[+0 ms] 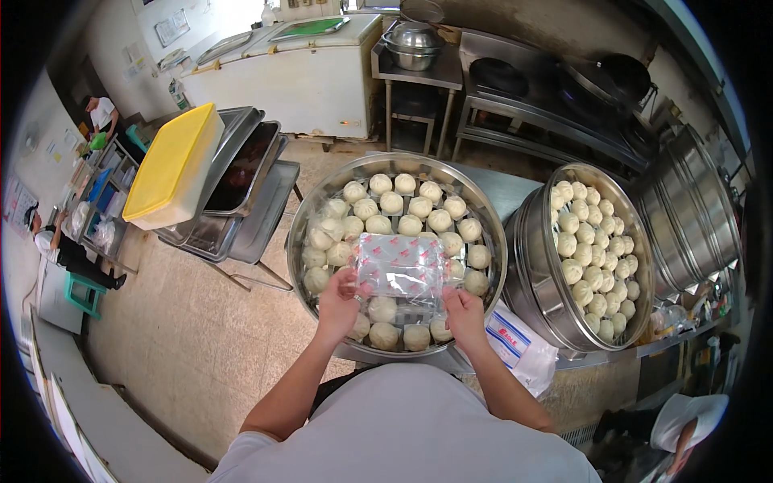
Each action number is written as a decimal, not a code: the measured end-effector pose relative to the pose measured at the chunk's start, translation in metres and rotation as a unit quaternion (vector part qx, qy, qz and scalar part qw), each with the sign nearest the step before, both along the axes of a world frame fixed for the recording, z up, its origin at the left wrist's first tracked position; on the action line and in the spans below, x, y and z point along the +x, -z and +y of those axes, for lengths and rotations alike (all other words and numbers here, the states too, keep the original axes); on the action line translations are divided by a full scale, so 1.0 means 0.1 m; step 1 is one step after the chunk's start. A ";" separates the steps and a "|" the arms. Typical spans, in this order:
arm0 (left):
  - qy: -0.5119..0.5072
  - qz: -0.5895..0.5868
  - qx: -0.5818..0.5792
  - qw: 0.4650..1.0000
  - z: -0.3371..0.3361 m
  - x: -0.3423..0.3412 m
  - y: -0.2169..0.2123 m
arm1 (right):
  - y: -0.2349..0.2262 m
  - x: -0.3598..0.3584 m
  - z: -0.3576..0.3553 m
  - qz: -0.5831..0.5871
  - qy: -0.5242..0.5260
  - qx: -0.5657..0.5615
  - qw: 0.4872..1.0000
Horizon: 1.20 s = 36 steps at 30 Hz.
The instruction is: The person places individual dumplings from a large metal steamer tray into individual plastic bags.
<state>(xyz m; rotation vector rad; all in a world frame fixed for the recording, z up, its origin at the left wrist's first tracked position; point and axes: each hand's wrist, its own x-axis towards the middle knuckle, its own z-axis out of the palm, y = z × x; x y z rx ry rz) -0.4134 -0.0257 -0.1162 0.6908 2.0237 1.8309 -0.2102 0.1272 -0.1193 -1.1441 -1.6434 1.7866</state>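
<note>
My left hand [340, 302] and my right hand [465, 312] each grip a near corner of a clear plastic bag [400, 266] with red print. The bag is held flat over a round steel steamer tray [299, 216] filled with several white steamed buns [392, 203]. The bag hides some buns beneath it.
A second steamer tray [531, 241] full of buns stands to the right on stacked steel steamers [696, 209]. A pack of bags [515, 342] lies by my right wrist. A yellow lidded tub [173, 165] sits on metal trays at left. A white chest freezer [298, 76] and a stove with woks [564, 80] stand behind.
</note>
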 end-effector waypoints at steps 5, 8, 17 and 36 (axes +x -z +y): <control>0.190 0.124 -0.076 0.971 0.03 0.36 -0.40 | 0.03 -0.03 -0.15 0.040 -0.032 0.123 0.991; 0.283 -0.030 -0.047 0.958 0.21 0.57 -0.26 | -0.20 -0.11 -0.29 0.060 -0.062 -0.005 0.996; 0.176 -0.210 -0.022 0.962 0.21 0.55 -0.25 | -0.35 -0.09 -0.29 0.040 -0.147 0.054 0.987; 0.068 -0.169 -0.092 0.979 -0.07 -0.08 0.11 | 0.35 -1.13 1.04 -0.162 -0.230 0.531 0.800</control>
